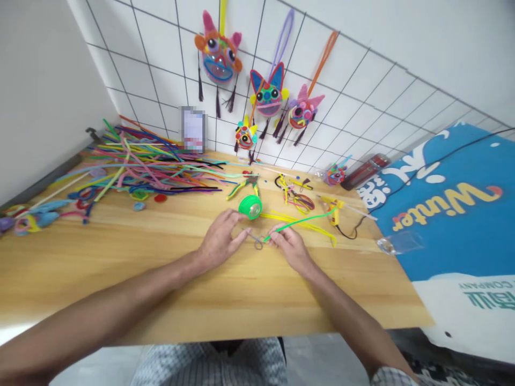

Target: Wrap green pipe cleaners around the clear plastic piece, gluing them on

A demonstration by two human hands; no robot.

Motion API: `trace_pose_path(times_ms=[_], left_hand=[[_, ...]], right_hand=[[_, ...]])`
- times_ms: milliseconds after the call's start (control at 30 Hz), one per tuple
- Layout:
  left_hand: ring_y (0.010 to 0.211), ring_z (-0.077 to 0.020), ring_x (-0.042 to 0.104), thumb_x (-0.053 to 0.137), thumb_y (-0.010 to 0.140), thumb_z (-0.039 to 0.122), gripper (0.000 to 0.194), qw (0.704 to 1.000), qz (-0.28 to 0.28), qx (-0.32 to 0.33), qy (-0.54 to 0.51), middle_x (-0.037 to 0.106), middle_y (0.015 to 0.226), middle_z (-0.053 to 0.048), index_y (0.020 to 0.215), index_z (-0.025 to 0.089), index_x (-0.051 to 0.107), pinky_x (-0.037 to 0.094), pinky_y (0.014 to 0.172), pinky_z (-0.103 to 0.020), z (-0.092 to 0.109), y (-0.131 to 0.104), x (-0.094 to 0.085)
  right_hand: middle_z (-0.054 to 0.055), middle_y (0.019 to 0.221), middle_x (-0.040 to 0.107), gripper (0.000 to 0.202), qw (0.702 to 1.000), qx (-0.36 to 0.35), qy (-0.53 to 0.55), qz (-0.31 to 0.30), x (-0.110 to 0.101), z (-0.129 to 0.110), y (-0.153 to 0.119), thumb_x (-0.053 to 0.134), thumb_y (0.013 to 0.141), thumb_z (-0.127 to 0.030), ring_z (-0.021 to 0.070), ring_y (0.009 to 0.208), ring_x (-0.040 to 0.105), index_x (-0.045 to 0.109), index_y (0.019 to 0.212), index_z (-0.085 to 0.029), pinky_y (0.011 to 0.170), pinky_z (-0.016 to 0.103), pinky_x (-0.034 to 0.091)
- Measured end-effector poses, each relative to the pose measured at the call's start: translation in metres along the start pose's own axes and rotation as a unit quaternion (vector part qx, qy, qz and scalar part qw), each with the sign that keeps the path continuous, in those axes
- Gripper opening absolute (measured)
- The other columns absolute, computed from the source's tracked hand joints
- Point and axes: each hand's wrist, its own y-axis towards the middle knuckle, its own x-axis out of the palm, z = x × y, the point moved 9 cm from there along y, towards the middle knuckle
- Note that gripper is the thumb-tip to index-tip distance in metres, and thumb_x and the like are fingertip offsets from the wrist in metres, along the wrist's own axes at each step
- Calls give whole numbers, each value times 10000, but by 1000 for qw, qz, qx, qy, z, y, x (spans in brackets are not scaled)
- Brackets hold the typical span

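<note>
My left hand [220,239] is closed at the end of a thin grey pipe cleaner [258,245] that is bent into a small loop. Its fingertips are close to a round green piece [250,207] with a clear, shiny middle; whether they touch it I cannot tell. My right hand [290,245] pinches a bright green pipe cleaner [308,218], whose long end runs out to the right. The short green tip meets the grey loop between both hands. Just behind lie yellow pipe cleaners [322,228] on the wooden table [225,305].
Pliers [246,185] lie behind the green piece. A yellow glue gun [335,210] with its cable is at the right. Many coloured pipe cleaners [137,166] heap at the left. Colourful mask ornaments [267,96] hang on the wall grid. A dark red flask [368,170] lies at back right.
</note>
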Motion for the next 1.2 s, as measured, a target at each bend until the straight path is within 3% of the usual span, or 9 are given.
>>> trace_pose_path(times_ms=[67,167,367,567,700,967,1200], left_hand=[[1215,-297,696,690,1051,320,342,999,28,-20,14,704,1262,-136,1362,208,605,604,1056,-470,-12,7,-4],[1409,-368,610,779,963,327,597,998,26,-59,26,604,1479,-195,1490,205,528,544,1183,-580,-28,12,3],[1547,-429,506,901,851,402,902,997,-13,-80,12,520,1606,-216,1604,218,439,464,1271,-649,-46,17,23],[1617,-426,444,884,866,357,884,997,-56,-58,-18,460,1673,-226,1617,226,436,448,1301,-654,-56,25,39],[1611,-381,474,807,942,300,767,995,-71,-56,-51,517,1642,-194,1614,244,441,462,1313,-625,-59,23,40],[1509,-362,576,781,953,256,729,997,-34,-48,-45,574,1565,-182,1594,253,435,536,1253,-599,-51,12,25],[1477,-363,581,761,947,253,804,997,-55,-48,-40,548,1551,-178,1661,266,391,546,1244,-579,-49,12,26]], right_hand=[[14,803,759,443,1000,8,12,14,-6,-4,8,724,970,-678,167,700,681,713,948,-236,658,290,518],[15,782,756,488,999,2,18,27,-7,-7,21,728,947,-724,165,688,669,696,920,-237,652,294,511],[2,772,762,494,998,-17,42,51,6,-3,41,707,954,-740,155,661,659,685,939,-247,657,301,531],[-2,751,755,491,990,0,93,105,5,17,40,707,950,-736,150,643,661,666,929,-248,618,284,528],[-8,781,751,434,985,25,115,129,2,34,29,743,945,-681,151,667,675,639,942,-259,632,281,552],[7,820,777,456,986,50,118,110,7,47,17,773,923,-700,160,683,721,651,968,-263,644,298,599],[22,850,796,480,989,54,106,88,13,49,14,755,934,-732,168,705,748,668,977,-262,652,311,620]])
